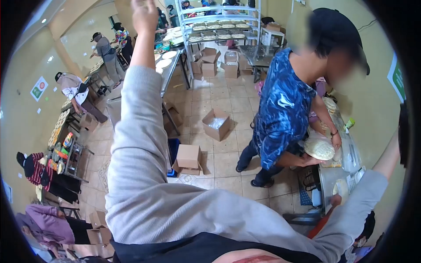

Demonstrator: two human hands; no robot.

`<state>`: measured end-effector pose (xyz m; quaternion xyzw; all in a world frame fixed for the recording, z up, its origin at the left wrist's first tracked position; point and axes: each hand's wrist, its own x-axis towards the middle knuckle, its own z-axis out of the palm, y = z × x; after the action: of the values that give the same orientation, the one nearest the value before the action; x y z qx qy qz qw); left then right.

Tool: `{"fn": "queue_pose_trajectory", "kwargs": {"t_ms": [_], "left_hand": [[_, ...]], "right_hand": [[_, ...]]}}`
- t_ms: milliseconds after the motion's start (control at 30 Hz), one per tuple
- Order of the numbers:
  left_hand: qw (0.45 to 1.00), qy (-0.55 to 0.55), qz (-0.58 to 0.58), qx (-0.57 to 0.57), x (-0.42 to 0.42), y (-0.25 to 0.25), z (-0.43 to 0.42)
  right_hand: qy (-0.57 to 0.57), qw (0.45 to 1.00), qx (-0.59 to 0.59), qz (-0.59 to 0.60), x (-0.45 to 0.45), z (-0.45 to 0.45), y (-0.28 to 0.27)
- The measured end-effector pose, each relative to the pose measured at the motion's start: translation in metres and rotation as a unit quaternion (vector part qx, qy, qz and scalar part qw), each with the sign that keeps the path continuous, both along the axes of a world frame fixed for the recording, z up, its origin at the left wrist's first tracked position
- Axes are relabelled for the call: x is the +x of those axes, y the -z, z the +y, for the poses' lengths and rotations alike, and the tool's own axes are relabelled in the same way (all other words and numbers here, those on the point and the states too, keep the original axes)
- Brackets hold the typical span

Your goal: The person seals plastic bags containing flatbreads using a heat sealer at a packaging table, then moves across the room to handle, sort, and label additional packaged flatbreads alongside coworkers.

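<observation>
My left arm, in a pale grey ribbed sleeve, stretches up the left side of the head view. At the top edge is my left hand (144,15), slightly blurred and partly cut off. Its visible fingers stand apart with nothing seen between them. Behind it, metal tables (173,65) carry pale flat dough rounds (164,63); I see no contact with them. My right forearm reaches to the right edge, where its hand is out of sight beside a dark shape (403,136). Nearer the middle, a person in a blue patterned shirt holds a stack of flat round breads (319,149).
A metal worktable (329,184) with breads and plastic bags runs along the right. Cardboard boxes (215,125) stand on the tiled floor (223,168). A tall rack (219,35) of flatbreads is at the back. Several people work along the left wall.
</observation>
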<state>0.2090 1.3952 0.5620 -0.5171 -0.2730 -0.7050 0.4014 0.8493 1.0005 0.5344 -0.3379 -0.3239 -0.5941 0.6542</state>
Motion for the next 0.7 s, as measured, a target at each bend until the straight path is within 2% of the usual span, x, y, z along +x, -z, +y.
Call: {"fn": "queue_pose_trajectory", "kwargs": {"t_ms": [67,100,167,200,300,333,367,433,467,533,567,633,667,700], "left_hand": [[0.993,0.083,-0.066,0.061,-0.017,0.004,-0.011],[0.969,0.217,-0.118,0.001,-0.006,0.023,-0.069],[0.939,0.333,-0.057,0.061,-0.012,0.055,-0.097],[0.917,0.388,-0.026,0.09,-0.018,0.061,-0.102],[0.958,0.281,-0.041,-0.028,-0.041,0.031,-0.113],[0.969,0.237,-0.036,-0.062,-0.046,0.015,-0.125],[0.973,0.226,-0.041,-0.039,-0.052,-0.001,-0.142],[0.961,0.27,-0.016,0.064,-0.054,-0.015,-0.197],[0.925,0.367,-0.02,0.098,-0.057,-0.009,-0.231],[0.919,0.358,-0.007,0.162,-0.054,0.044,-0.301],[0.903,0.39,0.044,0.177,-0.08,0.083,-0.325],[0.821,0.478,0.194,0.245,-0.056,0.139,-0.382],[0.836,0.449,0.239,0.204,-0.03,0.144,-0.414],[0.898,0.348,0.185,0.195,-0.01,0.145,-0.443]], "right_hand": [[-0.038,0.999,0.021,0.018,-0.013,-0.007,0.006],[-0.073,0.996,0.041,0.026,-0.034,-0.013,0.02],[-0.097,0.992,0.073,0.033,-0.054,-0.021,0.036],[-0.058,0.994,0.092,-0.004,-0.05,-0.023,0.039],[0.083,0.995,0.041,0.029,0.042,0.022,-0.025],[0.107,0.987,-0.07,0.098,0.083,0.036,-0.042],[0.131,0.961,-0.179,0.163,0.111,0.042,-0.056],[0.138,0.955,-0.19,0.183,0.111,0.032,-0.067],[0.135,0.957,-0.186,0.177,0.113,0.027,-0.065],[0.128,0.961,-0.178,0.167,0.117,0.015,-0.053],[0.116,0.965,-0.171,0.159,0.119,0.008,-0.048],[0.107,0.969,-0.166,0.149,0.112,-0.002,-0.042],[0.096,0.971,-0.161,0.149,0.111,-0.009,-0.041],[0.088,0.972,-0.156,0.149,0.113,-0.014,-0.036]]}}
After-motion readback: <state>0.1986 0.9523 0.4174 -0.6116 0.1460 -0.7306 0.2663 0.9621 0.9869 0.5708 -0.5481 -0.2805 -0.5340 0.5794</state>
